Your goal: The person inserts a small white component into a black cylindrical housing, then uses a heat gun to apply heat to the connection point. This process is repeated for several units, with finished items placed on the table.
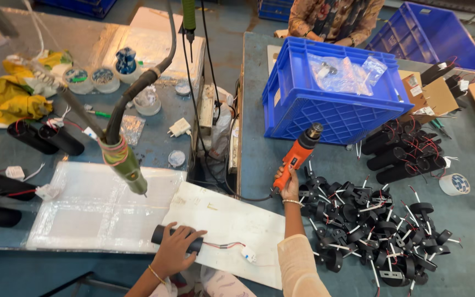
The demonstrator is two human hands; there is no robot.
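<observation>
Clear plastic bags point(343, 73) inside blue crate point(325, 99); open brown cardboard box point(434, 94) just right of it.

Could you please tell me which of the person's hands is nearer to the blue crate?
Right. The right hand holds the orange heat gun just below the blue crate; the left hand rests farther away.

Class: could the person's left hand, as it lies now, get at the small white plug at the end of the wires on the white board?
Probably yes. The left hand holds a black tube, and the white plug lies uncovered on the board beside it.
</observation>
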